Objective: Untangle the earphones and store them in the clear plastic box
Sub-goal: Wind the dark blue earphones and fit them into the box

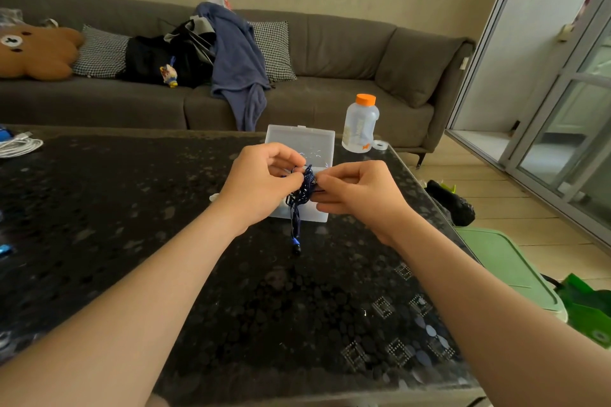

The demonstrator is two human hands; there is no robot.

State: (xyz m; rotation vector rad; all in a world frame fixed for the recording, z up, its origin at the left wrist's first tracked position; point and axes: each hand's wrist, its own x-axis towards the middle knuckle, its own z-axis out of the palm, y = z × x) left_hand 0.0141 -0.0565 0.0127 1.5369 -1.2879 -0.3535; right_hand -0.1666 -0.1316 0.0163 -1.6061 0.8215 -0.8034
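Observation:
A tangled bundle of dark blue earphones hangs in the air between my two hands, above the table. My left hand pinches the top of the tangle with thumb and fingers. From the right side, my right hand pinches the same knot. One strand dangles down and ends in a blue plug just above the tabletop. The clear plastic box stands open right behind the hands, its lid raised toward the sofa; my hands hide most of its tray.
The dark patterned table carries a clear bottle with an orange cap, a tape roll and white cables at far left. A grey sofa with clothes and cushions lies beyond. A green bin lid is at right.

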